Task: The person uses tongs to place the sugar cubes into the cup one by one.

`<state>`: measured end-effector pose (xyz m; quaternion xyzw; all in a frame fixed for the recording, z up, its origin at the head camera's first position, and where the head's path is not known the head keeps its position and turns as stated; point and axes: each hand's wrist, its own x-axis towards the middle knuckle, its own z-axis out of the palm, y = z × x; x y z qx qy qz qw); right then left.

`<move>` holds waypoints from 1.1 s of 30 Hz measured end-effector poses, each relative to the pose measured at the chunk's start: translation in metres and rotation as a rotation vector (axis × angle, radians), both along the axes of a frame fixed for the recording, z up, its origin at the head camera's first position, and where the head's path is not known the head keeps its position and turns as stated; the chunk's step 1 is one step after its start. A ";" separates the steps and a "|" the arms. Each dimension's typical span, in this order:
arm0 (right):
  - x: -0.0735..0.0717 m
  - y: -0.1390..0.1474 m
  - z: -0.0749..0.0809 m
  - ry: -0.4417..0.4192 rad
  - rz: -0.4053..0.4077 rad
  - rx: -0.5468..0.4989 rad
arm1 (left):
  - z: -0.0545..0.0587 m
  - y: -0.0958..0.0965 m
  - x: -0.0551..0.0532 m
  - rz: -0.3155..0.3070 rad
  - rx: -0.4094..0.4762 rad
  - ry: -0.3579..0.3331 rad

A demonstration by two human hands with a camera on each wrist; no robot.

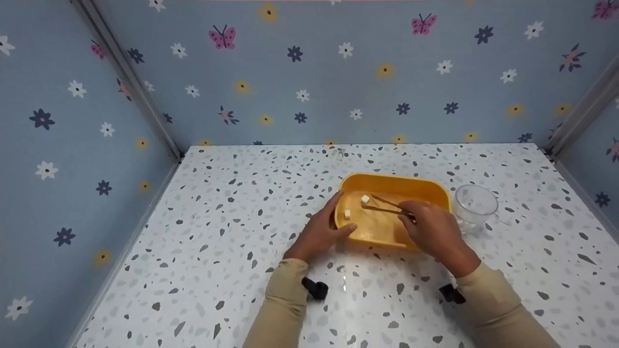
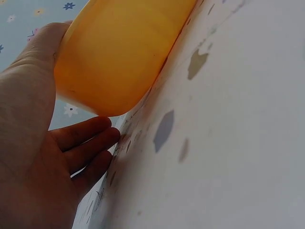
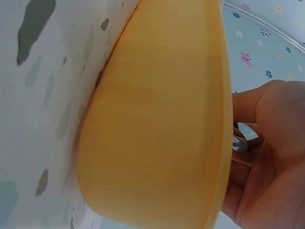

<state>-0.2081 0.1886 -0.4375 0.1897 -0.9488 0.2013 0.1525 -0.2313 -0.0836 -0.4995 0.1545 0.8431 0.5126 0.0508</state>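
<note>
A yellow plastic tray (image 1: 387, 239) stands on the table. My left hand (image 1: 321, 232) grips its left end, thumb over the rim and the other fingers along the outside. In the left wrist view several fingertips (image 2: 110, 136) are at its lower corner. My right hand (image 1: 430, 229) reaches over the tray's right part and holds slim tweezers (image 1: 387, 210), their tips apart and pointing left. A small white cube (image 1: 365, 198) lies in the tray right by the tips. Another white cube (image 1: 347, 213) lies near the left wall. In the right wrist view the tray's side hides the tips.
A clear glass mug (image 1: 476, 200) stands close to the tray's right end, handle to the right. The speckled white table (image 1: 232, 251) is bordered by flower-patterned blue panels (image 1: 329, 72) at the back and sides.
</note>
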 end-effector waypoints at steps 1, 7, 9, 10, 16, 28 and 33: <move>-0.001 -0.001 0.000 -0.003 0.005 0.000 | 0.001 0.000 -0.001 0.002 -0.003 0.001; -0.004 -0.006 -0.002 -0.005 0.005 0.003 | 0.002 0.005 -0.005 -0.006 0.018 -0.022; -0.005 -0.007 -0.003 0.006 0.000 0.012 | 0.003 0.007 -0.006 -0.010 0.031 -0.028; -0.005 -0.007 -0.003 0.013 -0.005 0.016 | 0.004 0.007 -0.007 -0.010 0.034 -0.029; -0.006 -0.007 -0.009 0.028 -0.018 0.004 | 0.005 0.007 -0.006 -0.006 0.024 -0.018; -0.005 -0.011 -0.017 0.072 0.011 -0.024 | 0.002 0.001 -0.003 0.016 -0.006 -0.026; -0.006 -0.013 -0.019 0.048 -0.006 -0.019 | 0.001 -0.002 -0.004 0.012 -0.018 -0.025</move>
